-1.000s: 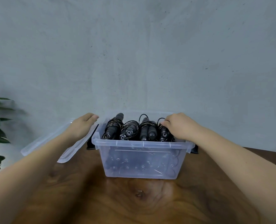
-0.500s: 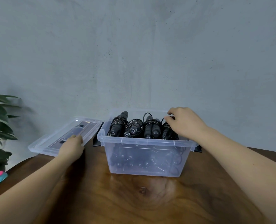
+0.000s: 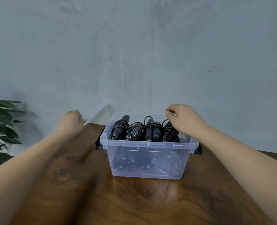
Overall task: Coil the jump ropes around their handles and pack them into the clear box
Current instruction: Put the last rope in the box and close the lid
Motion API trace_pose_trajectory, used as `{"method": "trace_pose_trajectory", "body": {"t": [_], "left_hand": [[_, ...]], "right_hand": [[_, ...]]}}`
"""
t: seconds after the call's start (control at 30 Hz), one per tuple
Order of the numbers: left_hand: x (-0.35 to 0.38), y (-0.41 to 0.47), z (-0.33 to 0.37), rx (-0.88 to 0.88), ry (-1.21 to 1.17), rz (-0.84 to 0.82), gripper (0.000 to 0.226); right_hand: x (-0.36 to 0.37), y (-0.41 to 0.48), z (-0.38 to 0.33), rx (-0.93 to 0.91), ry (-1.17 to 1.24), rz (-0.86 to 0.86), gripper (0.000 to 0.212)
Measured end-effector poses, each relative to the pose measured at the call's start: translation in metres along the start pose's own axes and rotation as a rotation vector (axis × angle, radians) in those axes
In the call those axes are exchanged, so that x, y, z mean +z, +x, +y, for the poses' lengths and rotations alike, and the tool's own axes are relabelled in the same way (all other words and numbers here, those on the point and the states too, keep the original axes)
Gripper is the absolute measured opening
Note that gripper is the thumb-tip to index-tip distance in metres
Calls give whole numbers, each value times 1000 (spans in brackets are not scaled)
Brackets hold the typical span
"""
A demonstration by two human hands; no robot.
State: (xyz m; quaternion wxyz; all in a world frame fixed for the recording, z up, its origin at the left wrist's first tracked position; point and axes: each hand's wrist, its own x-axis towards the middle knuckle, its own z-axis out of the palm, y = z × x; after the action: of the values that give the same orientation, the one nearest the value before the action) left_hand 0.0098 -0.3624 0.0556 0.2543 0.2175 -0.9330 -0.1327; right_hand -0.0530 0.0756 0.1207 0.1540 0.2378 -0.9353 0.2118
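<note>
Seemingly gripping clear lid [image 3: 100,115] in blurred left hand [image 3: 71,123]; curling right hand [image 3: 185,121] over jump ropes [image 3: 134,132] in clear box [image 3: 147,159], hold unclear.

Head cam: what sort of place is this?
Likely a home or small studio room: a knotty wooden table, a bare grey wall behind it, a leafy houseplant at left.

box [image 3: 148,159] top: packed w/ ropes [image 3: 135,133] | L: tilted lid [image 3: 100,115] | front: open tabletop [image 3: 134,200]
</note>
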Motion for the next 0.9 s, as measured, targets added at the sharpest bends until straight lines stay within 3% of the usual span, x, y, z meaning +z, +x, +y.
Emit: {"method": "trace_pose_trajectory", "body": {"t": [0.3,0.47,0.53,0.67,0.73,0.83,0.9], "left_hand": [[-131,-8,96,247,-166,149,13],[-164,-34,137,374,-262,114,13],[-168,-42,147,398,-336,74,14],[-170,-52,161,452,-525,-36,13],[-171,-54,165,475,-611,-78,13],[-174,-53,174,497,-699,-108,14],[-175,-51,180,490,-765,-79,17]], "right_hand": [[-8,5,-16,-5,190,2,36],[-17,13,-11,31,262,64,45],[-20,15,-4,76,301,99,61],[-28,16,23,236,545,95,116],[-33,15,37,263,693,50,125],[-37,12,55,221,810,19,114],[-37,8,60,147,837,82,88]]}}
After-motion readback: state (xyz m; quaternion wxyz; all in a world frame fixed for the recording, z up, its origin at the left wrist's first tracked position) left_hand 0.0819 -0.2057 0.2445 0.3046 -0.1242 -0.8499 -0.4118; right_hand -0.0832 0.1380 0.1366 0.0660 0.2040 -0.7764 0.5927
